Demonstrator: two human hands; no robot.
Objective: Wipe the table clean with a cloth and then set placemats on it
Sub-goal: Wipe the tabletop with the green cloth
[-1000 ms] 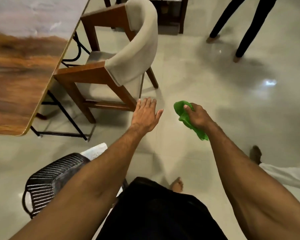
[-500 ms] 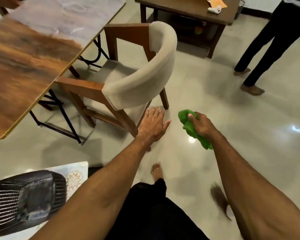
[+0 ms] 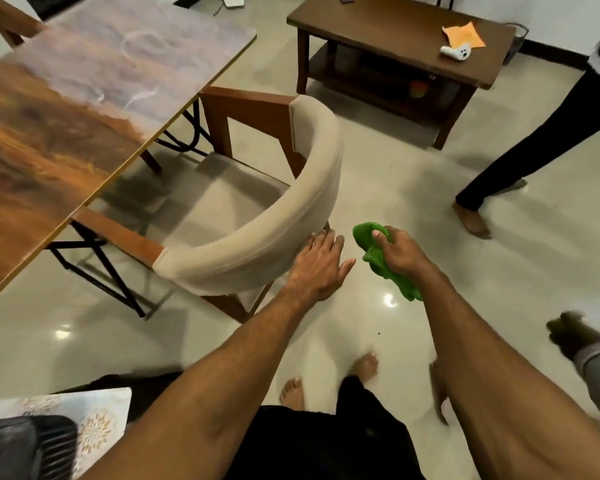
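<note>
My right hand (image 3: 400, 252) grips a crumpled green cloth (image 3: 381, 268); my left hand (image 3: 321, 266), fingers straight, touches the curved padded chair (image 3: 257, 244) blocking the glossy table (image 3: 66, 116) at ten o'clock

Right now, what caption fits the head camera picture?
Right hand grips crumpled green cloth; open left hand beside beige padded chair.

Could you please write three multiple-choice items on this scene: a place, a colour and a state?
1. Where does the orange paper lie? A on the low table B in a drawer C on a sofa
2. What colour is the cloth? A blue B green C white
3. How is the left hand? A in a fist B holding the cloth C open, fingers straight
Answers: 1 A, it lies on that brown top; 2 B, green, in the grip of the right hand; 3 C, fingers straight by the chair.
</note>
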